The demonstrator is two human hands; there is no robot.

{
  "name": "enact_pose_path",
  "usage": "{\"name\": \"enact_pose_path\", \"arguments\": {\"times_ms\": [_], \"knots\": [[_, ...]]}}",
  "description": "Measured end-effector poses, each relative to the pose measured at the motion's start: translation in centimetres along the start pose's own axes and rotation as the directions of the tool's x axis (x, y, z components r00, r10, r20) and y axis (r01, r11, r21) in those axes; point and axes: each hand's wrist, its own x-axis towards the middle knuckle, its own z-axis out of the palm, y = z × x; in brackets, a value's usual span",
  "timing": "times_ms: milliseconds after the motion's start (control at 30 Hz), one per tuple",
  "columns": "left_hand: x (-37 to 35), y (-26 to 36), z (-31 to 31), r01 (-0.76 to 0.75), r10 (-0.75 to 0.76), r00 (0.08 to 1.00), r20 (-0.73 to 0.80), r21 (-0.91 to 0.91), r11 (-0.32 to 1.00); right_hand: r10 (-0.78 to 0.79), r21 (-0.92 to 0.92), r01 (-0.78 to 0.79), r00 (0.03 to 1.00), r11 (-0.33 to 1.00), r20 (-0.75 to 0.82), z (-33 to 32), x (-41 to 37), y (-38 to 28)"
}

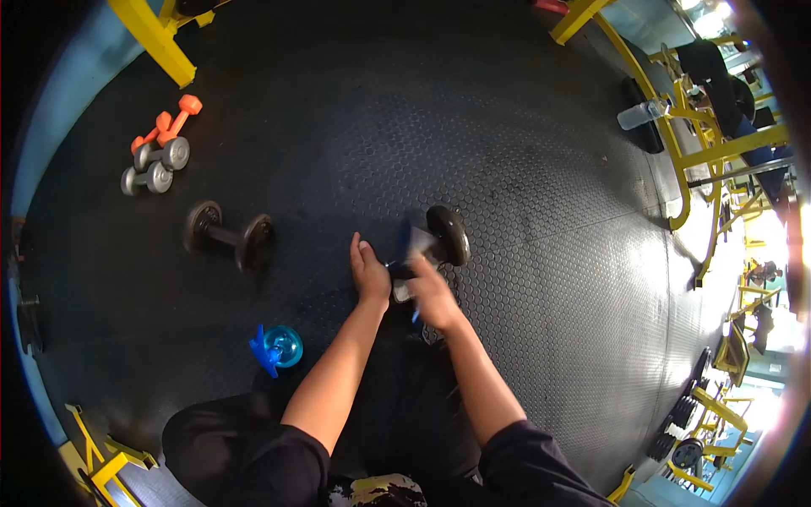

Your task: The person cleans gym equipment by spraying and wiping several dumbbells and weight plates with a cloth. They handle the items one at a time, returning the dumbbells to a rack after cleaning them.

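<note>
Working at dumbbell [451, 235], inside edges of rubber floor [549, 321]; left hand [370, 275] open, seemingly empty; right hand [433, 297] blurred, can't tell grip; next move likely needs steady contact.

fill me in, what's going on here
A person's right hand is close to a dark dumbbell on the black floor. The hand is blurred, and by it is something pale and bluish, too smeared to name. The left hand is held open nearby. Off to the left are a second dumbbell and a blue bottle.
</note>
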Motion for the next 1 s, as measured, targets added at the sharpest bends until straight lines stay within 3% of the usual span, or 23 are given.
{"name": "enact_pose_path", "arguments": {"times_ms": [33, 67, 100, 133, 200, 267, 300, 367, 433, 500, 567, 633, 667, 733, 767, 800, 833, 867, 900, 933, 967, 1000], "knots": [[-0.2, -0.7, -0.4, 0.086, -0.075, 0.995, 0.063, -0.205, 0.975, -0.282, -0.418, 0.297, 0.954, 0.858, 0.098, 0.8, 1.0, -0.7], [-0.2, -1.2, -0.6, 0.076, -0.066, 0.996, 0.058, -0.186, 0.980, 0.028, -0.419, 0.136, 0.932, 0.898, 0.362, 1.1, 2.3, -1.1], [0.0, -1.1, -0.6, 0.060, -0.053, 0.997, 0.050, -0.166, 0.984, -0.107, -0.323, 0.224, 0.933, 0.920, 0.343, 1.6, 2.9, -0.9], [0.3, -1.1, -0.5, 0.061, -0.054, 0.997, 0.052, -0.156, 0.986, -0.124, -0.409, 0.284, 0.919, 0.867, 0.375, 1.1, 3.1, -0.2], [0.1, -1.5, -0.6, -0.183, 0.187, 0.982, 0.003, 0.203, 0.962, -0.129, -0.478, 0.342, 0.896, 0.809, 0.424, -0.4, 3.6, 1.6], [0.0, -2.4, -0.9, -0.227, 0.231, 0.973, 0.012, 0.244, 0.943, -0.169, -0.603, 0.644, 0.736, 0.471, 0.655, -1.4, 4.2, 3.1], [0.3, -2.4, -0.9, -0.287, 0.291, 0.956, 0.029, 0.274, 0.918, -0.171, -0.604, 0.643, 0.738, 0.471, 0.653, -1.2, 4.8, 4.1], [-0.7, -1.4, -0.8, -0.265, 0.273, 0.962, 0.017, 0.303, 0.915, -0.395, -0.735, 0.598, 0.790, 0.321, 0.470, -0.4, 5.5, 6.1], [-0.2, -2.0, -0.9, -0.311, 0.309, 0.950, 0.048, 0.261, 0.914, -0.335, -0.711, 0.620, 0.782, 0.333, 0.526, -1.4, 5.9, 4.6], [-1.1, -0.6, -0.9, -0.238, 0.239, 0.970, 0.033, 0.287, 0.928, -0.253, -0.848, 0.429, 0.897, 0.312, 0.362, -1.9, 5.5, 3.9], [-1.4, -0.1, -0.6, -0.173, 0.175, 0.984, 0.020, 0.291, 0.941, -0.265, -0.878, 0.403, 0.904, 0.258, 0.336, -1.6, 4.9, 4.6], [-0.9, -0.9, -1.1, -0.267, 0.267, 0.962, 0.059, 0.405, 0.874, -0.420, -0.825, 0.273, 0.906, 0.494, 0.049, -0.4, 3.6, 5.1], [-0.5, -1.4, -1.2, -0.268, 0.267, 0.962, 0.060, 0.406, 0.874, -0.256, -0.633, 0.221, 0.966, 0.742, 0.036, -0.4, 2.9, 5.2], [-0.2, -2.4, -1.2, -0.316, 0.308, 0.949, 0.073, 0.267, 0.911, -0.233, -0.530, 0.220, 0.971, 0.819, 0.044, 0.9, 0.8, 5.3], [-0.3, -2.6, -1.3, -0.314, 0.304, 0.949, 0.077, 0.271, 0.910, -0.210, -0.418, 0.212, 0.976, 0.883, 0.050, 1.7, 0.0, 5.3], [-0.6, -2.3, -1.3, -0.270, 0.257, 0.962, 0.094, 0.163, 0.949, -0.172, -0.216, 0.188, 0.981, 0.958, 0.089, 2.3, -0.3, 3.6], [-0.9, -2.1, -1.4, -0.217, 0.210, 0.971, 0.117, 0.058, 0.974, -0.142, -0.002, 0.144, 0.981, 0.990, 0.133, 3.0, -0.6, 1.7], [-1.1, -1.8, -1.5, -0.161, 0.166, 0.976, 0.143, -0.045, 0.986, -0.093, 0.012, 0.092, 0.989, 0.996, 0.111, 3.5, 0.3, 1.5], [-1.1, -1.8, -1.6, -0.166, 0.170, 0.974, 0.150, -0.036, 0.985, -0.094, 0.020, 0.093, 0.990, 0.995, 0.102, 2.9, 1.5, 0.7], [-1.3, -1.9, -1.7, -0.132, 0.147, 0.977, 0.152, -0.103, 0.986, 0.078, 0.128, -0.124, 0.946, 0.984, 0.314, 1.7, 2.9, -1.0], [-1.5, -2.0, -1.5, -0.096, 0.123, 0.980, 0.155, -0.171, 0.981, 0.208, 0.181, -0.349, 0.823, 0.920, 0.528, 0.5, 4.4, -2.5], [-2.4, -1.0, -0.8, -0.075, 0.090, 0.989, 0.115, -0.129, 0.989, 0.337, -0.012, -0.399, 0.757, 0.917, 0.561, 0.4, 5.9, -3.8]]}}
